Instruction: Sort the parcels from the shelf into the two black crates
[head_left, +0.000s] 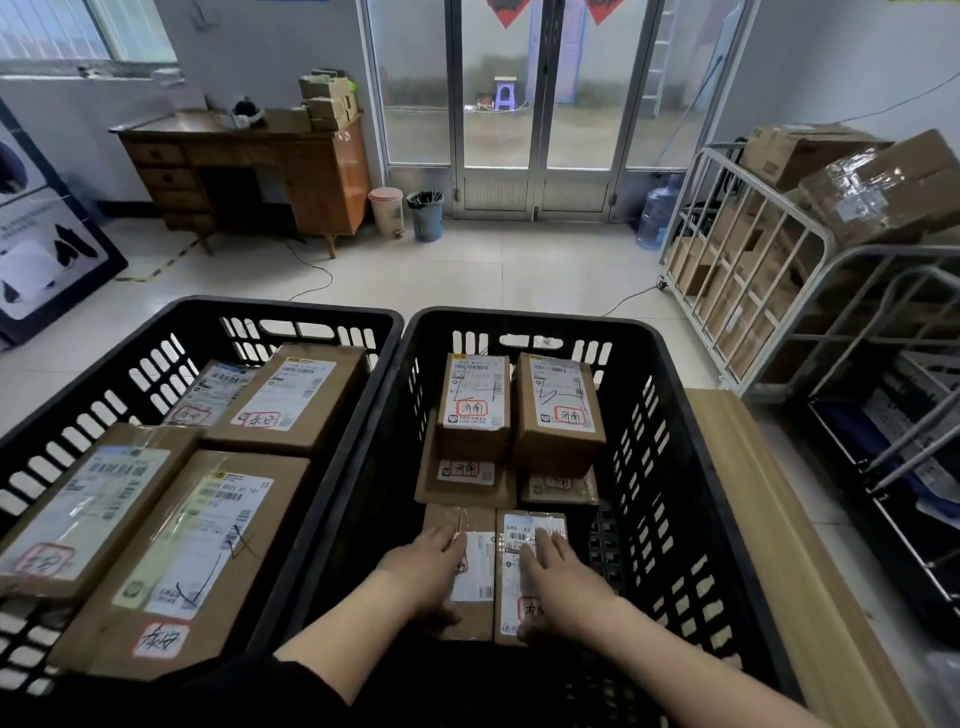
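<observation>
Well, all the handling is down in the right-hand crate.
The left grip is released, fingers straight across the top of a brown parcel at the crate's near end. The right grip is likewise released, palm down on the labelled parcel touching the first. Beyond them sit stacked boxes, and the left-hand crate, just beside, holds four larger ones.

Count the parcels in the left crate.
4 in the left crate: back-left parcel, back-right parcel, front-left parcel, front-right parcel. Others may be hidden underneath.
</observation>
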